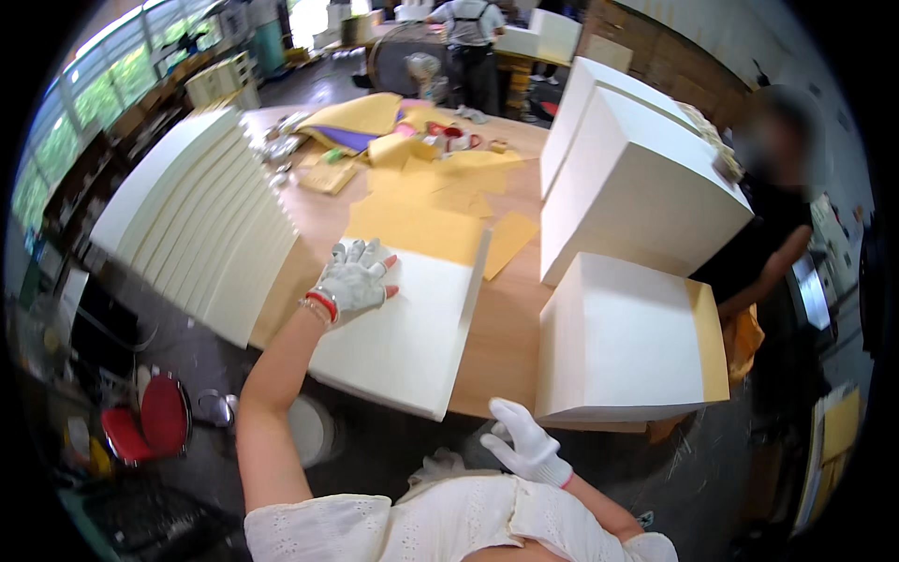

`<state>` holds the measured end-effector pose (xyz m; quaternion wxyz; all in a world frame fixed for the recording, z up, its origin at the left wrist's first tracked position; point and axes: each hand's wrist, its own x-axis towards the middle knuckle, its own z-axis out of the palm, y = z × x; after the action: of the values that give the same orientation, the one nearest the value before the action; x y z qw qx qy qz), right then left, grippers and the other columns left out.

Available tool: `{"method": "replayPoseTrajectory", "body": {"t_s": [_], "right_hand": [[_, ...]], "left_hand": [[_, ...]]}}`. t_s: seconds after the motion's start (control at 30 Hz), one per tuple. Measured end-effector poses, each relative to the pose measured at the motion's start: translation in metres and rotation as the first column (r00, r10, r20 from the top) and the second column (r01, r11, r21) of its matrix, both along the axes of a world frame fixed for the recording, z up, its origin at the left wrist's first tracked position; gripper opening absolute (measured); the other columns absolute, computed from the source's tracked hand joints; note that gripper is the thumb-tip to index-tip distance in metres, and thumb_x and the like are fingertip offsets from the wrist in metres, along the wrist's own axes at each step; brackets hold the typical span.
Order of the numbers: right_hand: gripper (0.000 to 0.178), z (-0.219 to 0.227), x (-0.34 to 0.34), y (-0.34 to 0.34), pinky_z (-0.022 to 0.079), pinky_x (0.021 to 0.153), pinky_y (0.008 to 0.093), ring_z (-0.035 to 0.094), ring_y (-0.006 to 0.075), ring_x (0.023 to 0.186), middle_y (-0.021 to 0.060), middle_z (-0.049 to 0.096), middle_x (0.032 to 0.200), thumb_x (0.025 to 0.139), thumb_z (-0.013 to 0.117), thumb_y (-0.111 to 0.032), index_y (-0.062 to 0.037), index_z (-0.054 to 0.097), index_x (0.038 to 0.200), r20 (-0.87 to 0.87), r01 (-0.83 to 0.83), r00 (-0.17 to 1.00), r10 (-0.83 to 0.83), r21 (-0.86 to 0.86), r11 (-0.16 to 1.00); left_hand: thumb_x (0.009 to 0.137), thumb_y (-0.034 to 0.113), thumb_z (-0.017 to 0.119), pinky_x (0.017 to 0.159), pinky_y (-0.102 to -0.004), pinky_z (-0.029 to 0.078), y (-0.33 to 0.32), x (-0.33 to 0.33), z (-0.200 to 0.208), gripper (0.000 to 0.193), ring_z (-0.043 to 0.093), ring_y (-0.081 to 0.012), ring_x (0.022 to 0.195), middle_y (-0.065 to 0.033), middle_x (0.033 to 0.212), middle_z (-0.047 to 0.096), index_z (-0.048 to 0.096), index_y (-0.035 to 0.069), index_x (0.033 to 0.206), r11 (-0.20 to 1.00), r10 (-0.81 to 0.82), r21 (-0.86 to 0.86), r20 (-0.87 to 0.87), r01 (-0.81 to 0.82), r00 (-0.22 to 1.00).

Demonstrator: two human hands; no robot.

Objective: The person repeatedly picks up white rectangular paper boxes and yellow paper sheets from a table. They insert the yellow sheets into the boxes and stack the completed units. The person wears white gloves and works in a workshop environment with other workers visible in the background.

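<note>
My left hand (352, 281), in a greyish-white work glove with a red cuff, lies spread on a low stack of white sheets (393, 347) near the table's front edge. Its thumb and one finger stick out bare at the tips. A yellow-orange sheet (412, 225) shows along the far end of that stack. Off the table's front edge, close to my body, hovers my right hand (526, 445) in a white glove. Its thumb stands apart from the fingers, and nothing shows in it.
Left, a long leaning row of cream paper stacks (206, 225) fills the wooden table (501, 328). Tall white stacks (618, 178) and a lower one (637, 337) stand right. Yellow scraps (449, 178) lie farther back. One person (777, 187) is at the right, another (471, 47) beyond the table.
</note>
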<state>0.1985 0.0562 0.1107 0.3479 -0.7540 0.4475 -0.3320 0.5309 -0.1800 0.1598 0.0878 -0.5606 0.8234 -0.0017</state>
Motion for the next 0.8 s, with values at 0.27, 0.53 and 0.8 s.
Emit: {"method": "replayPoseTrajectory", "body": {"t_s": [0.27, 0.53, 0.8], "right_hand": [[0.054, -0.035, -0.067, 0.070, 0.057, 0.068, 0.0316, 0.066, 0.0195, 0.077, 0.0236, 0.052, 0.125, 0.087, 0.069, -0.016, 0.0063, 0.046, 0.131, -0.062, 0.441, 0.898, -0.437, 0.163, 0.883], [0.046, -0.035, -0.130, 0.120, 0.051, 0.080, 0.0373, 0.063, 0.0306, 0.090, 0.0184, 0.060, 0.104, 0.092, 0.060, -0.030, -0.0023, 0.053, 0.128, -0.193, 0.616, 0.785, -0.589, 0.145, 0.774], [0.041, -0.019, -0.210, 0.121, 0.050, 0.083, 0.0412, 0.061, 0.0357, 0.096, 0.0197, 0.061, 0.108, 0.095, 0.055, -0.031, -0.0020, 0.054, 0.123, -0.102, 0.583, 0.813, -0.574, 0.106, 0.806]], "left_hand": [[0.089, 0.067, 0.038, 0.117, -0.0526, 0.017, -0.156, -0.077, 0.000, 0.080, 0.019, -0.0346, 0.145, -0.0149, 0.158, 0.018, 0.027, 0.018, 0.152, 0.991, 0.130, -0.015, -0.006, -0.130, 0.992], [0.089, 0.001, 0.056, 0.101, -0.0332, 0.045, -0.172, -0.200, 0.018, 0.034, 0.056, -0.0222, 0.120, -0.0136, 0.123, 0.060, 0.057, -0.002, 0.123, 0.978, -0.161, -0.064, -0.842, 0.200, 0.515], [0.079, -0.004, 0.068, 0.087, -0.0340, 0.052, 0.111, -0.435, 0.085, 0.029, 0.063, -0.0246, 0.105, -0.0122, 0.112, 0.065, 0.064, 0.000, 0.106, 0.593, -0.654, -0.276, -0.713, 0.756, 0.253]]}}
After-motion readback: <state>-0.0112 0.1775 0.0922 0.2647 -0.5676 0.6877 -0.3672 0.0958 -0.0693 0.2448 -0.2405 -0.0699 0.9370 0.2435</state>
